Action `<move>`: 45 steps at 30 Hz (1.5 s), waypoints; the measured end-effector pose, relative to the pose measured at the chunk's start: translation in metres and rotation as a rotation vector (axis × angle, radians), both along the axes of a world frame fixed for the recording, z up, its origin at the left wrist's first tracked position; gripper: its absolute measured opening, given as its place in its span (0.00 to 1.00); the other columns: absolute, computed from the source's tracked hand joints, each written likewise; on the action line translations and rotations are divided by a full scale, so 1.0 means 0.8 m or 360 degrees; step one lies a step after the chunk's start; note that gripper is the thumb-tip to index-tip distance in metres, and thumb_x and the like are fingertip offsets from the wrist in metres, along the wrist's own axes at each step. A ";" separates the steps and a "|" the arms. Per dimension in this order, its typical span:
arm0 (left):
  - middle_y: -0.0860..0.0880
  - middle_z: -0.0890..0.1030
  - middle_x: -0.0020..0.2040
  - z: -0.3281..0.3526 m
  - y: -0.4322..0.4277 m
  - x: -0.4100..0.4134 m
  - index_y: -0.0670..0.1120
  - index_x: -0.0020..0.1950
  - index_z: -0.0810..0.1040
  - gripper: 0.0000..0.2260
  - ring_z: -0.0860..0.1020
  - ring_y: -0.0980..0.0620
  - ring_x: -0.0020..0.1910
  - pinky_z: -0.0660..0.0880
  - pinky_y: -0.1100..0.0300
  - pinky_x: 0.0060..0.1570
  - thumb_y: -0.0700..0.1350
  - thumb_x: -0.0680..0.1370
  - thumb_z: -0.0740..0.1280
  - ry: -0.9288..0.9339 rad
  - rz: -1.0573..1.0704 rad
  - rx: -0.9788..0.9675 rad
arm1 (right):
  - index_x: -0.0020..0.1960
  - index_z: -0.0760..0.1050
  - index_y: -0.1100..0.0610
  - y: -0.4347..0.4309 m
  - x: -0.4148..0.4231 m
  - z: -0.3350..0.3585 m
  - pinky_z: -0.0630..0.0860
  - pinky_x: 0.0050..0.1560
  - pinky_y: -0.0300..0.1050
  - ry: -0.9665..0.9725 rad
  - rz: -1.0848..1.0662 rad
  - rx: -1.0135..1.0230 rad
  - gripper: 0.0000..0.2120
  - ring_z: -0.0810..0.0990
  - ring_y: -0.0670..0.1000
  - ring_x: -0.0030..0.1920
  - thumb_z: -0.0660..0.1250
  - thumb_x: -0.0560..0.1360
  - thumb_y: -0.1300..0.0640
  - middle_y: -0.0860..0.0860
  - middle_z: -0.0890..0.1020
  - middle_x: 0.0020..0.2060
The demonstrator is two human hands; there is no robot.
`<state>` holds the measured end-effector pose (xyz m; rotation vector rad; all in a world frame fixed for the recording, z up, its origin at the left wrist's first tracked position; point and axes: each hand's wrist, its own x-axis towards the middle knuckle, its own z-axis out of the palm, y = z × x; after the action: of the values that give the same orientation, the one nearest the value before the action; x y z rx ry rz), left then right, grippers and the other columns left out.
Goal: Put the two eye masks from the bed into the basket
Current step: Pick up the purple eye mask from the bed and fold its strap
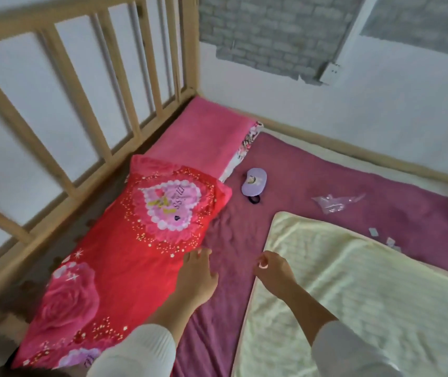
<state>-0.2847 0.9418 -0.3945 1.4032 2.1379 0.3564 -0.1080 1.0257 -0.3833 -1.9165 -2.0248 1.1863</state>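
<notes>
A lilac eye mask (254, 181) with a small picture and a dark strap lies on the purple bed sheet (312, 172), just right of the pillows. My left hand (198, 276) hovers with spread fingers at the red pillow's edge, holding nothing. Over the corner of the pale yellow blanket, my right hand (272, 269) has its fingers loosely curled and is empty. Both hands are well short of the mask. A second mask and a basket are not in view.
A red heart-print pillow (125, 240) and a pink pillow (203, 137) lie along the wooden slatted headboard (86, 85). A pale yellow blanket (353, 295) covers the near right. A crumpled clear plastic wrapper (334, 202) and small paper scraps (380, 236) lie on the sheet.
</notes>
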 end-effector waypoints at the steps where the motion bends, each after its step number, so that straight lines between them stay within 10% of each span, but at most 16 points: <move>1: 0.43 0.68 0.69 -0.004 0.022 0.000 0.44 0.72 0.64 0.25 0.63 0.43 0.70 0.60 0.55 0.70 0.44 0.75 0.63 0.0011 -0.0015 -0.0017 | 0.38 0.74 0.52 0.021 0.002 -0.004 0.76 0.47 0.49 -0.0014 -0.0002 -0.0008 0.02 0.79 0.55 0.44 0.67 0.67 0.57 0.52 0.81 0.42; 14: 0.40 0.59 0.76 -0.177 0.319 -0.078 0.45 0.74 0.60 0.27 0.57 0.40 0.75 0.60 0.45 0.73 0.48 0.76 0.62 0.0404 -0.0337 -0.0101 | 0.38 0.69 0.52 0.293 -0.037 -0.142 0.70 0.34 0.44 -0.0155 -0.0053 -0.0083 0.04 0.75 0.52 0.37 0.64 0.68 0.57 0.49 0.74 0.41; 28: 0.43 0.55 0.79 -0.401 0.363 -0.171 0.52 0.75 0.59 0.33 0.52 0.43 0.78 0.46 0.46 0.76 0.55 0.70 0.59 0.1005 -0.0463 0.0309 | 0.74 0.55 0.53 0.450 -0.117 -0.354 0.66 0.64 0.56 -0.0639 0.0399 0.0589 0.34 0.60 0.60 0.71 0.66 0.72 0.51 0.57 0.52 0.76; 34: 0.44 0.56 0.79 -0.395 0.367 -0.166 0.52 0.75 0.59 0.33 0.54 0.45 0.78 0.47 0.48 0.76 0.53 0.70 0.60 0.0944 -0.0424 0.0267 | 0.74 0.56 0.56 0.480 -0.132 -0.363 0.70 0.58 0.56 -0.0967 0.0527 0.0590 0.25 0.69 0.63 0.63 0.56 0.78 0.60 0.62 0.63 0.72; 42: 0.44 0.52 0.79 -0.318 0.388 -0.141 0.51 0.77 0.52 0.39 0.51 0.43 0.78 0.44 0.42 0.75 0.57 0.71 0.66 0.0548 -0.0350 -0.0148 | 0.65 0.71 0.53 0.441 -0.114 -0.252 0.73 0.45 0.51 -0.0297 0.0180 0.0497 0.18 0.78 0.60 0.49 0.56 0.77 0.55 0.56 0.81 0.50; 45: 0.42 0.55 0.77 -0.257 0.385 -0.123 0.50 0.77 0.46 0.39 0.53 0.41 0.76 0.53 0.44 0.75 0.53 0.73 0.65 0.0132 -0.0170 -0.0122 | 0.45 0.74 0.55 0.412 -0.103 -0.186 0.67 0.28 0.44 -0.0045 0.0109 0.0350 0.09 0.75 0.55 0.34 0.56 0.77 0.55 0.49 0.76 0.31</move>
<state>-0.3830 1.2495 -0.6000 1.5049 2.1080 0.1765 -0.1904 1.3556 -0.5322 -1.7829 -2.1492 0.9096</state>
